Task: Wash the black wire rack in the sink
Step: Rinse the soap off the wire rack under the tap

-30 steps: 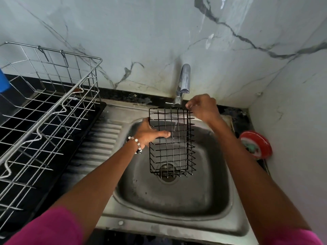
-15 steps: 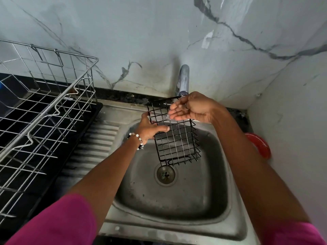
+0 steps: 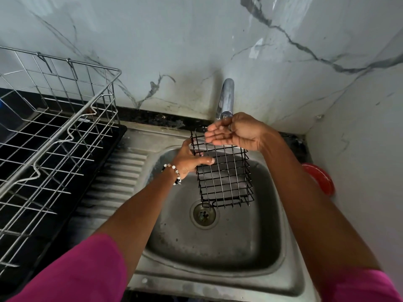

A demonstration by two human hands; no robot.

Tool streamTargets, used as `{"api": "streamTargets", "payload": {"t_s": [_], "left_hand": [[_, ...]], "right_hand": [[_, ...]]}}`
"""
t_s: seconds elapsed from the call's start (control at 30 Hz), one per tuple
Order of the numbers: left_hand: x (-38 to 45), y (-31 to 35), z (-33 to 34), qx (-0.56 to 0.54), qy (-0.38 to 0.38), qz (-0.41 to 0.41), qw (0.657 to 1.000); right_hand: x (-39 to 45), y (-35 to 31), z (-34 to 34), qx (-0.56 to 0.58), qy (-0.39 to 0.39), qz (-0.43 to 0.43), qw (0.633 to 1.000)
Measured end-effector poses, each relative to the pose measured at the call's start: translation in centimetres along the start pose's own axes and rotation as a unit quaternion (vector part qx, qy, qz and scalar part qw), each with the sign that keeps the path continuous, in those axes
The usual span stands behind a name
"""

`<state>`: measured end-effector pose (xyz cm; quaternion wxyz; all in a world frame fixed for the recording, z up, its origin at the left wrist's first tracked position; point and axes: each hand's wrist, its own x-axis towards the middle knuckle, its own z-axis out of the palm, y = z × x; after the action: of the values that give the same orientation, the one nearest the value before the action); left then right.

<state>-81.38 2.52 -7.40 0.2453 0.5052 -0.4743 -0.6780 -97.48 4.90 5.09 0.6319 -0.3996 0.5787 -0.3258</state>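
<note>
The black wire rack (image 3: 224, 177) hangs tilted above the steel sink (image 3: 218, 247), its lower end over the drain (image 3: 204, 215). My left hand (image 3: 189, 163) grips the rack's left side, thumb across the wires. Palm up and cupped, my right hand (image 3: 235, 132) hovers over the rack's top end, right under the mouth of the chrome tap (image 3: 225, 99). It holds nothing. Whether water runs I cannot tell.
A large silver wire dish rack (image 3: 50, 136) stands on a black tray at the left, beside the ribbed drainboard (image 3: 117, 177). A red round object (image 3: 320, 180) lies by the right wall. Marble walls close the back and right.
My right hand let go of the rack's top corner and turned palm up under the tap. The rack has been lifted and tilted by my left hand.
</note>
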Motion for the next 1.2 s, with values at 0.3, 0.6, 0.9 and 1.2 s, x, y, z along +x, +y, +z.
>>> {"api": "streamTargets", "payload": {"t_s": [0.3, 0.6, 0.9, 1.2], "left_hand": [[0.4, -0.3, -0.3, -0.011, 0.017, -0.006, 1.000], [-0.2, 0.0, -1.4, 0.021, 0.081, 0.019, 0.996], [-1.0, -0.1, -3.3, 0.055, 0.159, 0.053, 0.984], [-2.5, 0.8, -4.4, 0.043, 0.177, 0.052, 0.982]], "right_hand": [[-0.2, 0.1, -0.1, -0.033, -0.019, 0.009, 0.999], [-0.1, 0.6, -0.8, 0.008, 0.009, 0.008, 1.000], [0.1, 0.9, -0.2, -0.017, 0.023, 0.015, 0.999], [0.0, 1.1, 0.7, -0.020, 0.023, 0.027, 0.999]]}}
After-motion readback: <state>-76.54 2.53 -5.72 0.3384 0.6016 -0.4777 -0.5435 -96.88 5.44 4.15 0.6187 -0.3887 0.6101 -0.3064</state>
